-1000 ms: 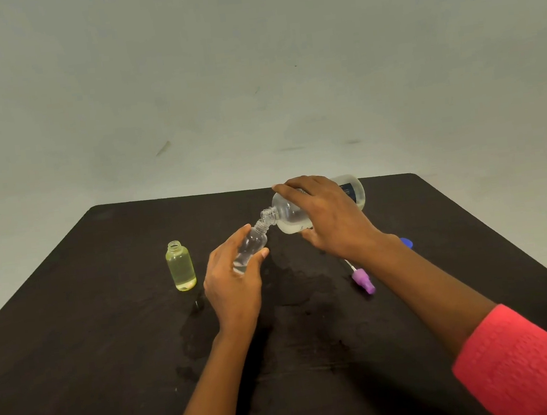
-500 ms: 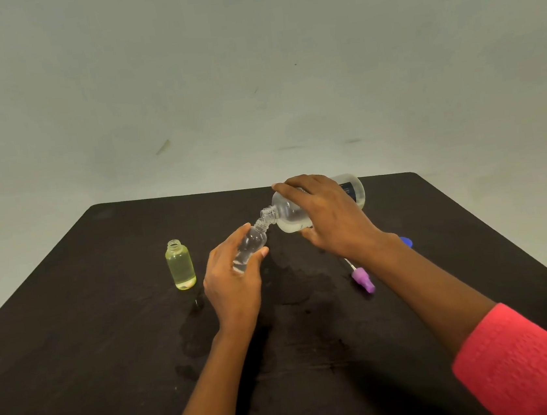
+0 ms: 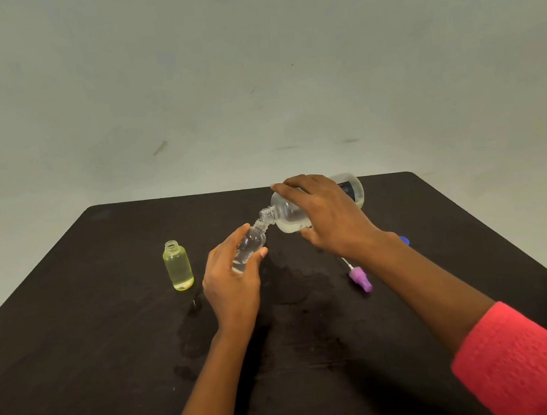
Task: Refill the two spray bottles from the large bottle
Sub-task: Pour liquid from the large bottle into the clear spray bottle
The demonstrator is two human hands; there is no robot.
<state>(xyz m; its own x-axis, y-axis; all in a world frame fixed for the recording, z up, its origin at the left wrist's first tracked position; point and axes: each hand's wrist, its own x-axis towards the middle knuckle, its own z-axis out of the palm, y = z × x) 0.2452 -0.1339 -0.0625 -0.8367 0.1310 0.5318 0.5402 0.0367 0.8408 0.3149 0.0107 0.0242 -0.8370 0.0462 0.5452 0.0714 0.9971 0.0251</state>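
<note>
Above the tabletop (image 3: 79, 366), the tilted large bottle (image 3: 287, 219), clamped in the right hand's (image 3: 331, 217) fingers, meets the mouth of the small clear bottle (image 3: 252, 244) gripped by the left hand (image 3: 230, 287); it seems part-filled. The yellow bottle (image 3: 178, 269) looks full; both lack tops.

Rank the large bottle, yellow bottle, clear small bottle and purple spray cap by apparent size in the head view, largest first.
1. large bottle
2. yellow bottle and clear small bottle: look alike; the left hand hides part of the clear one, so no ranking.
3. purple spray cap
</note>
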